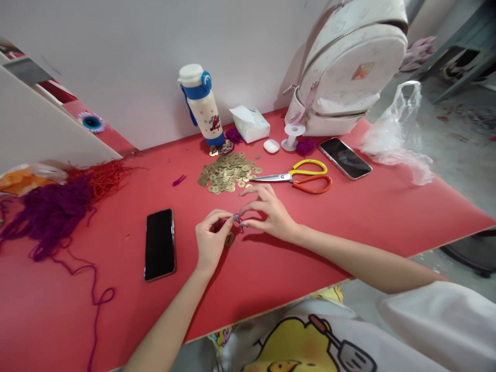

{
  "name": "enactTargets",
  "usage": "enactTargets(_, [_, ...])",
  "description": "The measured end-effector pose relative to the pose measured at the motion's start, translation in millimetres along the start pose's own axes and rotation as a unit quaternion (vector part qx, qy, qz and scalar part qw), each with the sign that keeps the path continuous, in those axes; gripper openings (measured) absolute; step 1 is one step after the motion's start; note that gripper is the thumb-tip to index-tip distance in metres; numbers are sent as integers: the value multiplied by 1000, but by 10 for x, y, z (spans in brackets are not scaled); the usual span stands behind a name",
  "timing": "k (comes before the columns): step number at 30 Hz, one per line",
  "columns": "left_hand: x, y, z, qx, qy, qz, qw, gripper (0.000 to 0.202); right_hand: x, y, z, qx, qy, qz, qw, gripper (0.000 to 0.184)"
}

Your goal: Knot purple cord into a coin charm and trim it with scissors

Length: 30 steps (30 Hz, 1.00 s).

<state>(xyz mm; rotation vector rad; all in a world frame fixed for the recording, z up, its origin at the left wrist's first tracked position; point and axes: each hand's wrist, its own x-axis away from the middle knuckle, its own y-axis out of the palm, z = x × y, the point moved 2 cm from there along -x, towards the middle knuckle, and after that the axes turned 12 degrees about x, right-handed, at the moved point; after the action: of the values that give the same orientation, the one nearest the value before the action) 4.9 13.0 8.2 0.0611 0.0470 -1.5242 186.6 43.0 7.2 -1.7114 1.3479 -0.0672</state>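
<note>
My left hand (pixel 211 238) is closed in a pinch on a short piece of purple yarn (pixel 241 221). A round brass coin with a hole (pixel 230 238) hangs just under its fingers, close to the table. From the right, my right hand (pixel 267 214) meets the left at the fingertips, its thumb and index finger at the same yarn and its other fingers lifted. How the yarn runs between the fingertips is partly hidden. Just beyond the hands lies a heap of brass coins (pixel 227 173), with the scissors (pixel 292 176) beside it, their tips touching the heap's edge.
On the red table (pixel 294 268) lie a black phone (pixel 160 245), a second phone (pixel 345 157), and tangled purple yarn (pixel 58 212) at left. A bottle (pixel 201 106), tissue pack (pixel 253 126), white spool (pixel 293 137), backpack (pixel 349 67) and plastic bag (pixel 399 134) stand farther back.
</note>
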Motion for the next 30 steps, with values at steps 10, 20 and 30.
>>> enactTargets(10, [-36, -24, 48, -143, 75, -35, 986, 13, 6, 30, -41, -40, -8, -15, 999, 9])
enactTargets(20, [-55, -18, 58, -162, 113, -88, 976, 11, -29, 20, 19, -45, 40, -47, 997, 30])
enactTargets(30, [-84, -41, -7, -97, 54, -44, 993, 14, 45, 125, -24, -26, 13, -105, 994, 10])
